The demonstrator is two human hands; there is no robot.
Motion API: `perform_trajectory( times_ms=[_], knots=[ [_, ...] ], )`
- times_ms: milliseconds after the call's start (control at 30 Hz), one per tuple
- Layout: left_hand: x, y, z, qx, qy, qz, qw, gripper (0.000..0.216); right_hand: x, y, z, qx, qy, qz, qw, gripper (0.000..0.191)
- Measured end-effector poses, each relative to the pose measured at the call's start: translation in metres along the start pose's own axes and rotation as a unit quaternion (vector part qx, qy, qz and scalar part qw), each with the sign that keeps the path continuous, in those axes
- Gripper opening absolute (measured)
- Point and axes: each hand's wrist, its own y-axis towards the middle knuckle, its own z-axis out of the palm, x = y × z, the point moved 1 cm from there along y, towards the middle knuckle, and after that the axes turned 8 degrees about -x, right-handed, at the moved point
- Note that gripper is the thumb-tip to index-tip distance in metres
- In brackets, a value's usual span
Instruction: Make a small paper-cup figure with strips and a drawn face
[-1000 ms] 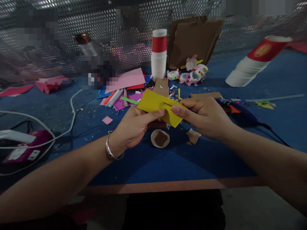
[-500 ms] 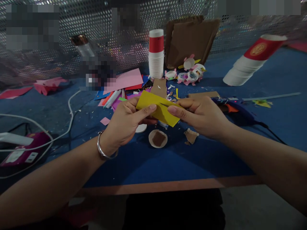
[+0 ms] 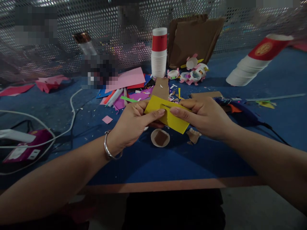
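Observation:
A rectangular piece of yellow paper (image 3: 174,120) is held up above the table between my two hands. My left hand (image 3: 137,119) pinches its left side, thumb on the front face and fingers behind. With thumb and fingers, my right hand (image 3: 203,116) grips the upper right part. Between the thumbs runs a short dark line on the paper; I cannot tell if it is a slit or a thin object. Just below, a white paper-cup base (image 3: 160,138) with a brown square inside lies on the table. Torn cardboard bits (image 3: 193,136) lie to its right.
Behind stand a stack of paper cups (image 3: 159,54), a leaning cup stack (image 3: 259,60), cardboard (image 3: 195,41) and small paper turtle-like figures (image 3: 192,75). A blue glue gun (image 3: 244,111) lies right; coloured paper (image 3: 127,80) and markers (image 3: 115,97) left. A white cable (image 3: 72,118) loops by a purple power strip (image 3: 35,147).
Both hands and the yellow paper have shifted slightly right and down in view. The left thumb sits closer to the right thumb, and the dark line looks narrower. The background has shifted slightly too.

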Motion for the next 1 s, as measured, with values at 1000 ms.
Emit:
perform_trajectory(
  times_ms=[1000],
  knots=[
    [0.0017,0.0004,0.0001,0.029,0.005,-0.057,0.998,0.037,-0.0026,0.002,0.0001,0.012,0.003,0.006,1.0,0.066]
  ],
)
